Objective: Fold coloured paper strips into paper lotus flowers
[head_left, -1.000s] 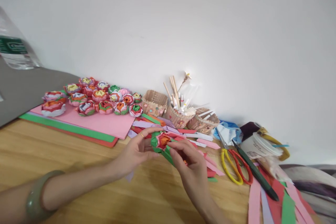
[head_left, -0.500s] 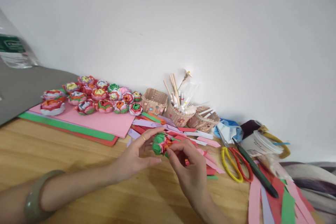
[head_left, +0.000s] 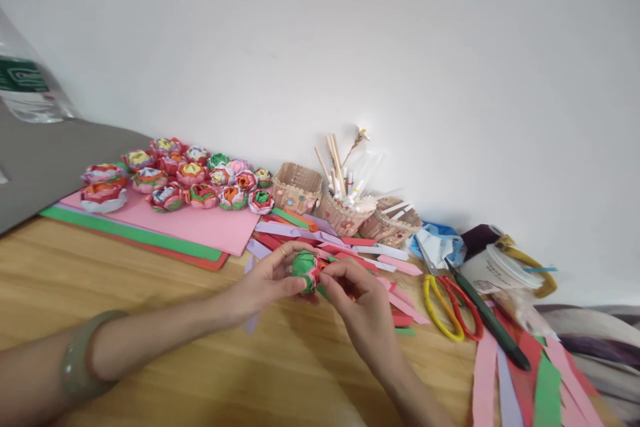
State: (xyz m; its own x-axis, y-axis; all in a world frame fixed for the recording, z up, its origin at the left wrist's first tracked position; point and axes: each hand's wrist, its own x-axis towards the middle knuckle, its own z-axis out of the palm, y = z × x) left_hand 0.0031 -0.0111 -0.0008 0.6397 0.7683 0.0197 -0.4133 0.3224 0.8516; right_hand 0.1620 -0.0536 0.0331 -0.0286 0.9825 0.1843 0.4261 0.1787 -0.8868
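A small paper flower (head_left: 305, 268), green on the outside with pink and red inside, is held between both hands above the wooden table (head_left: 210, 373). My left hand (head_left: 270, 280) grips its green side, thumb in front and fingers behind. On the other side, my right hand (head_left: 355, 293) pinches the flower's pink and red edge between thumb and index finger. Folded paper strips (head_left: 395, 265) in pink, red, white and purple lie behind and beside the hands.
Finished paper flowers (head_left: 191, 173) stand on stacked coloured sheets (head_left: 220, 230) at the left. Behind are woven-looking baskets (head_left: 299, 190), one holding sticks. Scissors (head_left: 443, 307), a green cutter (head_left: 493, 327), a white tub (head_left: 505, 270) and long strips (head_left: 549, 390) lie right.
My left thumb has closed onto the flower, which now shows more of its green side. My right hand still pinches its edge. The view has shifted slightly.
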